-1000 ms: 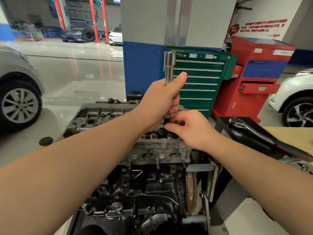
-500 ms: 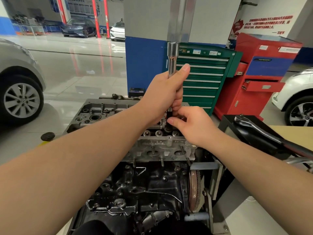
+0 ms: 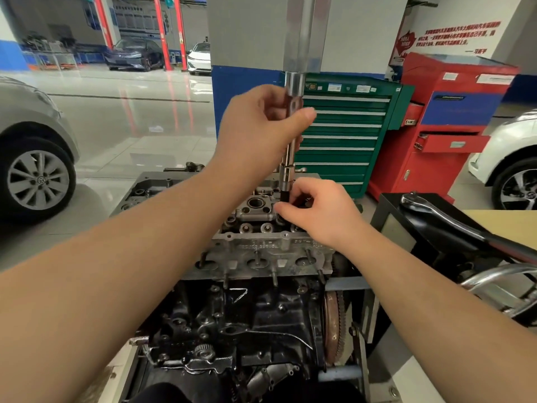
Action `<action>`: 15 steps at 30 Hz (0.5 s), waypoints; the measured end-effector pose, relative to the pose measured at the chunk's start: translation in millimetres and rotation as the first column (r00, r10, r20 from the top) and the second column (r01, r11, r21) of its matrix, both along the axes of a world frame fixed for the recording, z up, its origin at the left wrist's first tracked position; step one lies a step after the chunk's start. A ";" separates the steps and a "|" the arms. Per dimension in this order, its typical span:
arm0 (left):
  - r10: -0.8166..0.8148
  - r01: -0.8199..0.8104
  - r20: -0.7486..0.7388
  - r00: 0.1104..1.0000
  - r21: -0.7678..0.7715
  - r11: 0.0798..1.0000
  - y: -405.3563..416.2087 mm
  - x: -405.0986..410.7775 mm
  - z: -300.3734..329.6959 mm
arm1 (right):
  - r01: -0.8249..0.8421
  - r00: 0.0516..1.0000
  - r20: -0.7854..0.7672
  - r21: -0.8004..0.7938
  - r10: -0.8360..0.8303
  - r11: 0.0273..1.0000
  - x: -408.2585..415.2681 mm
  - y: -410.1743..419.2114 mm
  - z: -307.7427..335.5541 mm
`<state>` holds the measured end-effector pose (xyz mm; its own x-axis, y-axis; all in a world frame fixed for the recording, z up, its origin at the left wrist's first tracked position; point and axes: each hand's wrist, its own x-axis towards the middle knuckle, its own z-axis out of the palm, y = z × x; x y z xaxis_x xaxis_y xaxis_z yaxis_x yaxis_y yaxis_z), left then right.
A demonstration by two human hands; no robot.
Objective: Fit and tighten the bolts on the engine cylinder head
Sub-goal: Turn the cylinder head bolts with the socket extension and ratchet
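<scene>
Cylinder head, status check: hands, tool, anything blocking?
Left hand grips upright socket extension. Right hand pinches its lower end at cylinder head. Bolt itself hidden. Ratchet lies unused on right; nothing blocking.

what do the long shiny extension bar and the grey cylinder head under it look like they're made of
The long shiny extension bar, gripped by the left hand, looks like chrome-plated steel: it has a mirror-bright finish with sharp highlights. The grey cylinder head looks like cast aluminium: a dull, matte, slightly grainy surface with raised cast lettering, though the alloy cannot be confirmed by sight.
</scene>
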<state>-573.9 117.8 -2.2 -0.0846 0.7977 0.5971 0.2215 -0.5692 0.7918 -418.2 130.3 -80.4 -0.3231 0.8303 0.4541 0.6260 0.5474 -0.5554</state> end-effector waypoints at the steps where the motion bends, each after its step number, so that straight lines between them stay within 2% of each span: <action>1: -0.051 0.051 -0.010 0.999 -0.010 0.999 -1.4 -4.1 2.8 | -0.017 1.000 -0.006 -0.020 0.017 1.000 -1.2 -1.9 0.1; 4: -0.374 0.369 -0.029 0.927 -0.108 0.923 -5.4 -17.7 10.3 | -0.153 0.986 -0.087 -0.123 0.143 0.981 -0.9 -6.3 4.2; 6: -0.507 0.497 -0.020 0.862 -0.168 0.851 -6.7 -24.6 13.3 | -0.205 0.971 -0.151 -0.152 0.182 0.967 2.2 -6.1 7.2; 8: -0.432 0.413 -0.110 0.895 -0.162 0.896 -6.5 -26.9 12.2 | -0.197 0.971 -0.167 -0.152 0.171 0.969 2.6 -5.9 8.7; 10: -0.200 0.189 -0.230 0.953 -0.067 0.980 -6.7 -23.9 7.2 | -0.157 0.976 -0.175 -0.139 0.132 0.978 0.0 -4.8 7.4; 12: -0.057 0.058 -0.192 0.980 -0.002 0.998 -6.1 -20.5 1.3 | -0.133 0.978 -0.176 -0.119 0.111 0.984 -1.1 -3.5 6.0; 15: -0.117 0.114 -0.121 0.986 -0.033 0.993 -6.0 -21.3 0.7 | -0.231 0.953 -0.233 -0.138 0.195 0.963 0.9 -5.9 7.5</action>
<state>-595.2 111.8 -1.4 0.0817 0.8134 0.5760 0.2520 -0.5760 0.7777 -417.3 124.4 -72.9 -0.4097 0.8208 0.3981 0.3603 0.5465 -0.7560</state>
